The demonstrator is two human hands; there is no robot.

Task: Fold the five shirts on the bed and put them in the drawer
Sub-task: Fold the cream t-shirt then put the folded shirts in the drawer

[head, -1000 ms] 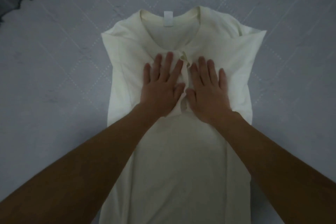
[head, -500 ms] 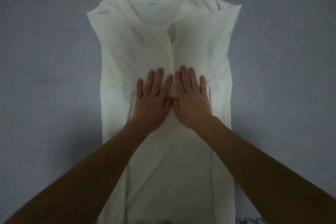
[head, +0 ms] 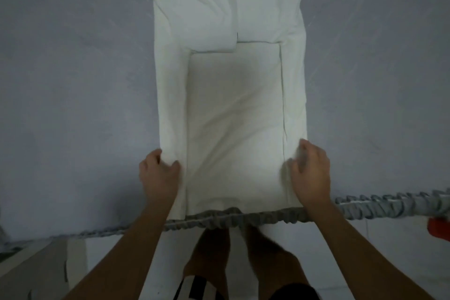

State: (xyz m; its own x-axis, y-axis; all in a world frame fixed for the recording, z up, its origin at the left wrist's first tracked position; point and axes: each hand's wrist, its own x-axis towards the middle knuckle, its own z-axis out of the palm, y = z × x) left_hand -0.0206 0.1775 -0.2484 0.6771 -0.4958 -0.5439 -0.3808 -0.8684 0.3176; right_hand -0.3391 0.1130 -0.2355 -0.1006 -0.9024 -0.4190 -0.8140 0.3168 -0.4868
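Observation:
A cream shirt [head: 231, 109] lies flat on the grey bed [head: 73, 80], its sides and sleeves folded inward into a long strip, with the collar end past the top of the view. My left hand [head: 159, 175] pinches the shirt's lower left corner between thumb and fingers. At the lower right corner my right hand [head: 309, 173] grips the fabric, fingers curled over the edge. The hem sits close to the bed's near edge.
The bed's ruffled grey edge [head: 365, 204] runs across the bottom. Below it are my legs on a pale floor [head: 377, 251]. A red object [head: 439, 229] shows at the right edge. A beige box-like piece [head: 36, 265] stands at lower left.
Both hands slid from the shirt's chest down toward me to the hem and now hold its two lower corners. The view dropped, showing the bed edge and floor.

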